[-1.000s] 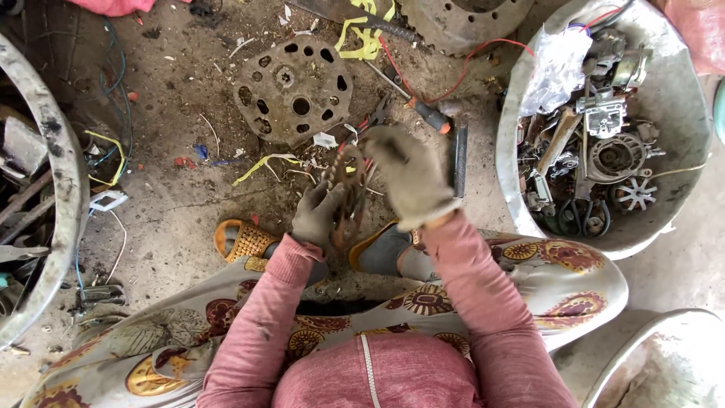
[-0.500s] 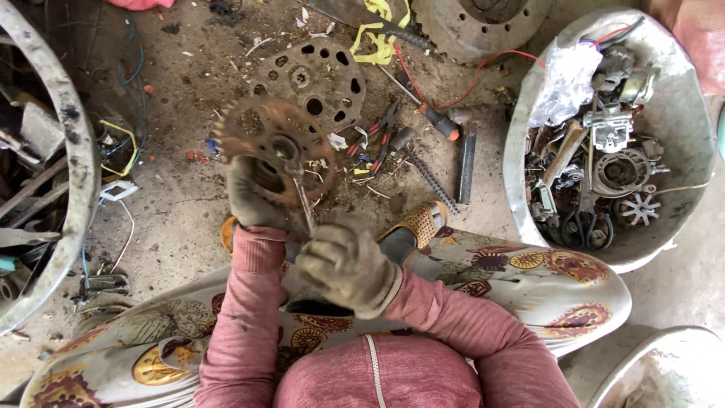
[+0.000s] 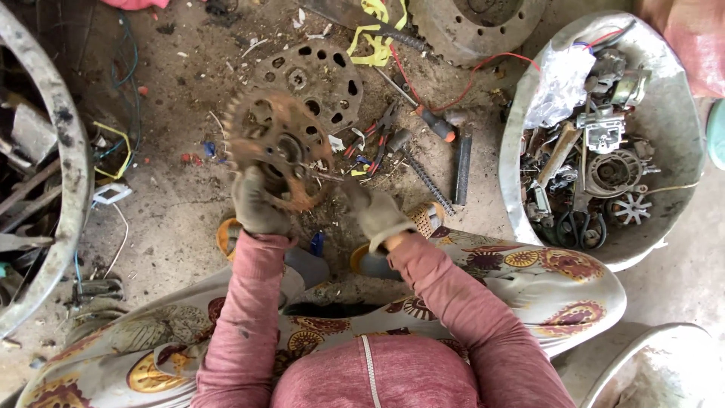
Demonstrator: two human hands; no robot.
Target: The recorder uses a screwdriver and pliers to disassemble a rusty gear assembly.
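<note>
A rusty toothed sprocket disc [image 3: 273, 143] was held up above the dirt floor, left of the frame's centre, tilted toward the camera. The gloved left hand [image 3: 258, 204] was closed around its lower edge, gripping it from below. The gloved right hand [image 3: 376, 214] sat just to the right of the disc, loosely curled; whether it pinched anything could not be told, though a thin metal pin [image 3: 326, 176] ran between it and the disc's hub.

Directly behind the disc, toward the upper middle of the frame, a second perforated round plate [image 3: 321, 72] lay flat on the ground. To its right, pliers with red handles [image 3: 375, 132], a screwdriver with an orange grip [image 3: 430, 121], a threaded bolt [image 3: 427, 181] and a dark flat bar [image 3: 462, 168] lay scattered close together. A yellow strap [image 3: 374, 38] and a red wire [image 3: 483, 68] crossed the upper middle, beside a large rusty gear wheel [image 3: 476, 26] at the top edge.

At the right, a big metal basin [image 3: 680, 128] held a heap of small engine parts, a crumpled plastic bag [image 3: 559, 83] and belts. A second basin's rim [image 3: 57, 166] curved down the left side of the frame. At the bottom, the person's pink sleeves and patterned trousers [image 3: 544, 279] filled the frame, with orange sandals [image 3: 226, 234] on the feet.
</note>
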